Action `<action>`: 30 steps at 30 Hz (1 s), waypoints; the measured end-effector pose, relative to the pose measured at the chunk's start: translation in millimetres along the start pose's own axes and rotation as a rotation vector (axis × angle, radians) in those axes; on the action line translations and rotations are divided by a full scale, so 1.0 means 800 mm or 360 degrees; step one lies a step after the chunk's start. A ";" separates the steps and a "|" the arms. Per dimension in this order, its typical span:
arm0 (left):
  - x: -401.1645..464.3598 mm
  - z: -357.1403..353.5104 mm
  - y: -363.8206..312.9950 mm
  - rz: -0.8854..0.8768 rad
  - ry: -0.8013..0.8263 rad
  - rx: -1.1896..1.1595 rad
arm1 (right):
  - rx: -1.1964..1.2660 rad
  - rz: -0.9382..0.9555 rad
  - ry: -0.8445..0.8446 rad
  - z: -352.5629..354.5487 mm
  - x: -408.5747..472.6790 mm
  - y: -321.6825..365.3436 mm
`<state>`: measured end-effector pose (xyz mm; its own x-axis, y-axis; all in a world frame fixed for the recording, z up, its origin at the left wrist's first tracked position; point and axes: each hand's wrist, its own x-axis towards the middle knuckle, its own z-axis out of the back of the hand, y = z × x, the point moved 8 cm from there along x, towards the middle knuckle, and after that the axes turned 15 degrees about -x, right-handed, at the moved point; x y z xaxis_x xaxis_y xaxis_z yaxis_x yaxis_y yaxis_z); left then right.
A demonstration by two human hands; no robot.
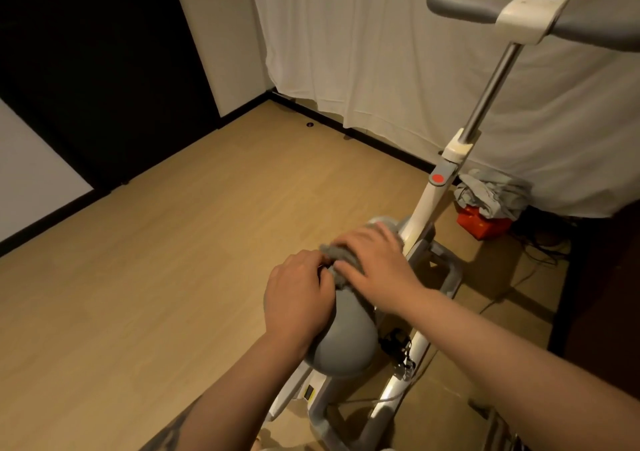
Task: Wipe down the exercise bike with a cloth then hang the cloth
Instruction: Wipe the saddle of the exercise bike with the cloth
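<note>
Head view: looks down on an exercise bike (440, 187) standing on a wooden floor (173, 260), white frame with grey parts.
Curtain: a white curtain (381, 52) hangs behind the bike, reaching almost to the floor.
Handlebar: grey handlebar (460, 9) at the upper right, on a metal post that rises from the white frame; a red round dot (438, 178) sits on the frame below the post.
Saddle: grey saddle (343, 339) at centre, its nose under the two hands.
Left hand: the left hand (298, 294) lies on the left side of the saddle, fingers curled and pinching the near end of the cloth.
Right hand: the right hand (374, 263) presses flat on the cloth, fingers spread and fairly straight.
Cloth: small grey cloth (341, 260), bunched on the saddle's nose between the hands.
Floor by curtain: a red box (481, 223) with crumpled grey fabric (491, 191) on top.
Writing: a small yellow label (309, 392) low on the frame, too small to read.
</note>
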<state>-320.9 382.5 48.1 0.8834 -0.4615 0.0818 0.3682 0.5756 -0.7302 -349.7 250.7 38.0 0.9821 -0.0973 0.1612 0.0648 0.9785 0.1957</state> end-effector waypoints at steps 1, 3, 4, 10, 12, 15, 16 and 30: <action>0.000 0.000 0.000 -0.0007 -0.0008 -0.0003 | -0.0012 0.0094 0.0034 -0.002 -0.004 0.006; 0.000 0.001 0.000 0.0000 -0.0025 -0.0028 | -0.0055 0.0167 0.0140 0.000 0.001 -0.002; 0.000 0.001 0.000 0.0009 -0.0023 -0.0039 | -0.0055 0.0071 0.0163 0.003 0.010 -0.014; -0.005 0.024 0.018 0.0123 -0.0193 -0.0588 | -0.0079 0.0247 0.0257 -0.006 0.011 0.027; -0.001 0.028 0.038 0.0164 -0.0092 -0.0592 | -0.0033 0.0205 0.0356 -0.003 0.022 0.009; -0.003 0.026 0.068 0.0138 0.0164 -0.0626 | -0.0217 0.0161 0.0329 -0.005 0.035 0.018; -0.003 0.026 0.073 0.0113 0.0209 -0.0706 | -0.0236 0.0228 0.0349 -0.009 0.036 0.031; 0.032 0.007 0.116 0.0087 0.0793 -0.1084 | -0.0361 0.0141 0.0777 -0.030 0.060 0.026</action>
<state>-262.6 428.4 -13.9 0.6048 -0.7806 -0.1577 -0.0677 0.1469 -0.9868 -296.9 271.0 26.4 0.9499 0.0299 -0.3111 -0.0382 0.9991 -0.0206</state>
